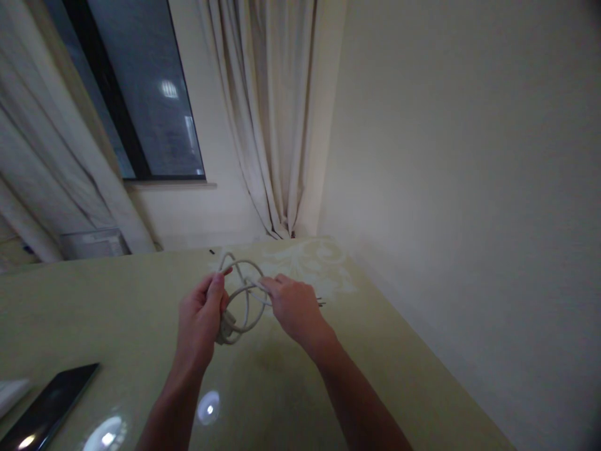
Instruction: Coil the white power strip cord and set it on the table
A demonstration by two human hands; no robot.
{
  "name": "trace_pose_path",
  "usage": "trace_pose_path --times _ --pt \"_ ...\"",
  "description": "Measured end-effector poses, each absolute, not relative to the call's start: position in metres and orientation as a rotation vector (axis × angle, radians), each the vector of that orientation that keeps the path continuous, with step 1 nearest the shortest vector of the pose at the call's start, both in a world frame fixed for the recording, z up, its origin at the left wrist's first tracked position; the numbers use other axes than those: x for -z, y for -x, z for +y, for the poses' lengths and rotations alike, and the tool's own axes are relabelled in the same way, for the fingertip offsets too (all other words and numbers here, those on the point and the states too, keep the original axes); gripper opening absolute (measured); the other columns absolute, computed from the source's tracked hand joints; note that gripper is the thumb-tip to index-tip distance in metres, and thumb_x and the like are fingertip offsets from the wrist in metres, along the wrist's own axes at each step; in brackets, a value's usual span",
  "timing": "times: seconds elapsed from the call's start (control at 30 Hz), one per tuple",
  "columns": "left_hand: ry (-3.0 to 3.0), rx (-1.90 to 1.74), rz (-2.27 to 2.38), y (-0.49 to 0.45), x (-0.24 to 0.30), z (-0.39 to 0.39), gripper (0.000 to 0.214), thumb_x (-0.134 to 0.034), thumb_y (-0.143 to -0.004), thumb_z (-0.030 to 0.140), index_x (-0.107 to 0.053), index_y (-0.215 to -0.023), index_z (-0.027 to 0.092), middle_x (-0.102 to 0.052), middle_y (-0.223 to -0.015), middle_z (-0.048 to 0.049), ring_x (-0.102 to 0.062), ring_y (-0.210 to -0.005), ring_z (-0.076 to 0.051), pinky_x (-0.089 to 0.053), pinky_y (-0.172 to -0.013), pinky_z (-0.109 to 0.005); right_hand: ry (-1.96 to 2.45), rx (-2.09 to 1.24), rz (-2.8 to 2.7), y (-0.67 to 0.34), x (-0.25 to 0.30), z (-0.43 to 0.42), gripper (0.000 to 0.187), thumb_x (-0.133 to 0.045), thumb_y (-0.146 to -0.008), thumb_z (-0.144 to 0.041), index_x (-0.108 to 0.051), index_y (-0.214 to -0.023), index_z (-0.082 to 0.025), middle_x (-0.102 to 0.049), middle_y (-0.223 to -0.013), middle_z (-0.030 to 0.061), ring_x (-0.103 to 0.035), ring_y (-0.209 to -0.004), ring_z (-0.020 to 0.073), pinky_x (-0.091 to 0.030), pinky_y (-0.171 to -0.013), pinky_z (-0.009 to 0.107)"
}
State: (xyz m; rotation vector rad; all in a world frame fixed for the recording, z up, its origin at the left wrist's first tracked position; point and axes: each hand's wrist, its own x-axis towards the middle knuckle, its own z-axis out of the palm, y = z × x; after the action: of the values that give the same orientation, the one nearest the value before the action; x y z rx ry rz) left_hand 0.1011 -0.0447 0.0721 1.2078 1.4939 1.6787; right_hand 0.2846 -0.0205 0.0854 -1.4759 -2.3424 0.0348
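A looped white cable (246, 327) hangs between my two hands, above the table. My left hand (201, 313) is closed on the left side of the coil, thumb on top. Just below those fingers hangs a pale block (226, 324), perhaps a plug or connector, too blurred to tell. My right hand (295, 310) pinches the coil's right side with the fingertips. Past the right hand, a few thin dark prongs or sticks (321, 302) show; whether they belong to the cable I cannot tell.
The glossy greenish table (141, 319) carries a dark flat tablet or phone (51, 401) and a white object (12, 393) at the left. A small dark bit (211, 252) lies near the far edge. Curtains (272, 119) and a wall (446, 188) border the table.
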Motion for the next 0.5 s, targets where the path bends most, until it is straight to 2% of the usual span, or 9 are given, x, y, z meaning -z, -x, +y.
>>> trace_pose_path --times 0.13,0.23,0.33,0.5 --pt "-1.446 -1.600 1.556 -0.107 -0.081 -0.055 0.044 -0.060 -0.095 0.061 -0.062 -0.082 0.020 -0.044 -0.058 0.0056 -0.038 -0.049 -0.011 -0.030 -0.042 -0.020 1.399 -0.229 -2.351 -0.271 -0.076 -0.019 0.029 -0.050 -0.109 -0.036 -0.076 -0.120 -0.030 -0.079 -0.105 0.0070 -0.074 -0.089 0.0224 -0.044 -0.070 0.029" --pt "-1.590 -1.546 1.539 -0.109 -0.085 -0.059 0.042 -0.057 -0.097 0.058 -0.069 -0.096 0.018 -0.045 -0.056 0.0057 -0.040 -0.048 -0.011 -0.031 -0.042 -0.020 1.413 -0.360 -2.220 -0.274 -0.077 -0.011 0.035 -0.047 -0.111 -0.043 -0.077 -0.109 -0.025 -0.081 -0.102 0.0070 -0.074 -0.092 0.0210 -0.043 -0.073 0.028" --pt "-1.736 -1.448 1.510 -0.109 -0.088 -0.062 0.047 -0.055 -0.098 0.057 -0.074 -0.112 0.016 -0.048 -0.056 0.0054 -0.046 -0.047 -0.012 -0.034 -0.044 -0.021 1.500 -0.372 -2.100 -0.281 -0.079 -0.005 0.037 -0.045 -0.112 -0.042 -0.076 -0.108 -0.022 -0.081 -0.097 0.0070 -0.074 -0.089 0.0201 -0.042 -0.072 0.028" --pt "-2.057 -1.237 1.611 -0.106 -0.085 -0.061 0.048 -0.056 -0.096 0.055 -0.079 -0.118 0.019 -0.063 -0.057 0.0017 -0.056 -0.046 -0.015 -0.041 -0.049 -0.024 1.468 -0.290 -2.309 -0.280 -0.069 -0.004 0.029 -0.052 -0.108 -0.037 -0.078 -0.112 -0.025 -0.082 -0.100 0.0103 -0.077 -0.091 0.0260 -0.045 -0.072 0.031"
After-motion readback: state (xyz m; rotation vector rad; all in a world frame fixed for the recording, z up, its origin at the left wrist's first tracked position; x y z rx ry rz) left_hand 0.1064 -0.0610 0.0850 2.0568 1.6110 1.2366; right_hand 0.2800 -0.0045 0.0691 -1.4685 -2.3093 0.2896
